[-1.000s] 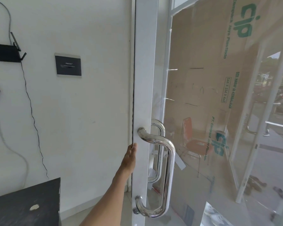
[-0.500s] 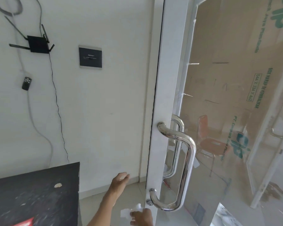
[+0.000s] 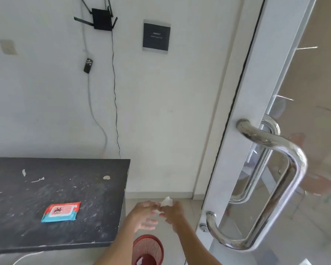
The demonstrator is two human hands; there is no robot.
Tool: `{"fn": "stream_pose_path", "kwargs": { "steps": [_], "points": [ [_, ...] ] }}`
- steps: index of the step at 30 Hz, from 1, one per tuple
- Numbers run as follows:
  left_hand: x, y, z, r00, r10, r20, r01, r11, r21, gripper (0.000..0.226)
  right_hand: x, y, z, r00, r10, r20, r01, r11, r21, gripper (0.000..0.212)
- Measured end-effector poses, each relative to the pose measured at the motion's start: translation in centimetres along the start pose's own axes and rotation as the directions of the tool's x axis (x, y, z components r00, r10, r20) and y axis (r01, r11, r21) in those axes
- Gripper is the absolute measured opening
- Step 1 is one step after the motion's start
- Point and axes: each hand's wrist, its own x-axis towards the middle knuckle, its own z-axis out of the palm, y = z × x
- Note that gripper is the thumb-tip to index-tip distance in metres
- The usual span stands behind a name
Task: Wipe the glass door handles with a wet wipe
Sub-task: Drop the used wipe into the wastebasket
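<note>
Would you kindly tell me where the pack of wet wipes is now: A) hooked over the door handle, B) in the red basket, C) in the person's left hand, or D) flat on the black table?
D: the pack of wet wipes lies flat on the black table, apart from the left hand and right hand, which meet at a loose white wipe.

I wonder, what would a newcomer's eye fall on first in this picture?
Most likely the shiny chrome handle on the glass door at the right. Next, the left hand and right hand meeting on a white wipe low in the middle, above a red basket on the floor. The red pack on the black table at left also stands out.
</note>
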Motion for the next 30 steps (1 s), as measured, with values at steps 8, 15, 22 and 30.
{"fn": "stream_pose_path", "kwargs": {
  "steps": [8, 15, 22, 30],
  "points": [
    [8.1, -9.1, 1.4, 0.987, 0.031, -0.159, -0.050, 0.992, -0.120, 0.011, 7.6, 9.0, 2.7, 0.999, -0.008, 0.043, 0.010, 0.999, -0.043, 0.045],
    [19.4, -20.6, 1.7, 0.934, 0.045, -0.354, -0.125, 0.970, -0.207, 0.013, 15.8, 20.6, 6.6, 0.975, -0.221, -0.006, 0.218, 0.966, -0.142, 0.029],
    [32.6, -33.8, 1.3, 0.918, 0.065, -0.391, -0.141, 0.976, -0.167, 0.015, 26.7, 35.2, 12.1, 0.969, -0.243, 0.051, 0.246, 0.914, -0.323, 0.025],
    [43.9, -47.4, 1.3, 0.910, 0.059, -0.411, -0.045, 0.998, 0.043, 0.018, 36.4, 50.1, 18.3, 0.964, -0.238, 0.115, 0.264, 0.830, -0.491, 0.019]
  ]
}}
